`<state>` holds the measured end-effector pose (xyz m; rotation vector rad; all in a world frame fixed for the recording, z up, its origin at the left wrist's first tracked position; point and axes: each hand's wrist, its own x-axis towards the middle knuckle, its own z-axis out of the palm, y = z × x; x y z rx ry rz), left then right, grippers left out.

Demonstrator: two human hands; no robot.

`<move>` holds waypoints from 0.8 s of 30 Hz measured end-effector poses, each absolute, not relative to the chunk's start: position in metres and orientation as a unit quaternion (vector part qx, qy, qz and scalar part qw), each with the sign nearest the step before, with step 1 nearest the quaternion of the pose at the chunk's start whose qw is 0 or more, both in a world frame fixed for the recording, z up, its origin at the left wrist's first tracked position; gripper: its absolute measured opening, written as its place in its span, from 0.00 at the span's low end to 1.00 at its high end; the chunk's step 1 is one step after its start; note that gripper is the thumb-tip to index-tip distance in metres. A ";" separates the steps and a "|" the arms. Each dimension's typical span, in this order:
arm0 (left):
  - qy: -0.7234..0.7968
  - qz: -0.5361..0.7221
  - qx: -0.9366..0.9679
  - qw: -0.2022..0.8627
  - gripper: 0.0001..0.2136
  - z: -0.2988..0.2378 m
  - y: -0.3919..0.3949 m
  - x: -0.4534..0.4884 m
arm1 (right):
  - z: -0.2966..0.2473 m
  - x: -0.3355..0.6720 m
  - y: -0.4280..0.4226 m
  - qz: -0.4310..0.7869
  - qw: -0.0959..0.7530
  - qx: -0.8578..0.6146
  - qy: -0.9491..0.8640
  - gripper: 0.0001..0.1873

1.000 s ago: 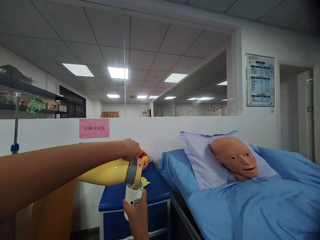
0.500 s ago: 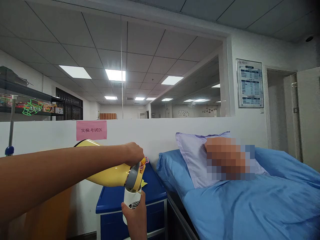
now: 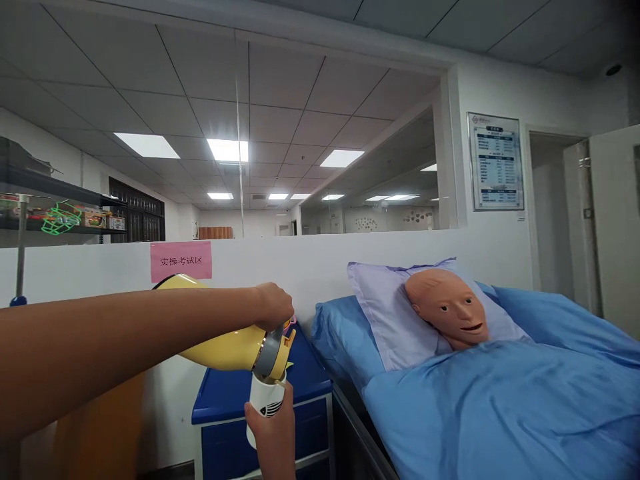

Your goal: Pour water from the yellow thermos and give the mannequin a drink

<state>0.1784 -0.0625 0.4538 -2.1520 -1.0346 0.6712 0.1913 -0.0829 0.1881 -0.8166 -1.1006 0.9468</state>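
Observation:
My left hand is closed around the grey handle of a yellow thermos jug. The jug is tipped steeply, its mouth down and to the right, right over a white cup with a black striped mark. My right hand grips that cup from below and the right, thumb on the near side. Jug lip and cup rim overlap in view; whether they touch and whether liquid runs between them, I cannot tell. My left forearm hides part of the jug.
A blue bedside cabinet stands behind the cup. On the right, a manikin head rests on a lilac pillow in a bed with a blue quilt. A metal pole rises at the left.
The view has shifted slightly. The jug and both hands sit a little further right in it, with the jug still tipped over the cup. The pixelation over the manikin head is gone.

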 end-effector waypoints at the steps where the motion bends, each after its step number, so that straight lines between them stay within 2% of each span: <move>1: -0.392 0.257 -0.822 0.324 0.07 0.453 -0.062 0.180 | 0.188 0.193 -0.084 0.426 0.667 -0.362 -0.493 0.28; 13: -0.379 0.265 -0.821 0.336 0.07 0.455 -0.058 0.187 | 0.163 0.191 -0.064 0.385 0.724 -0.368 -0.439 0.30; 24: -0.363 0.254 -0.831 0.336 0.05 0.451 -0.063 0.194 | 0.160 0.188 -0.063 0.365 0.731 -0.377 -0.437 0.28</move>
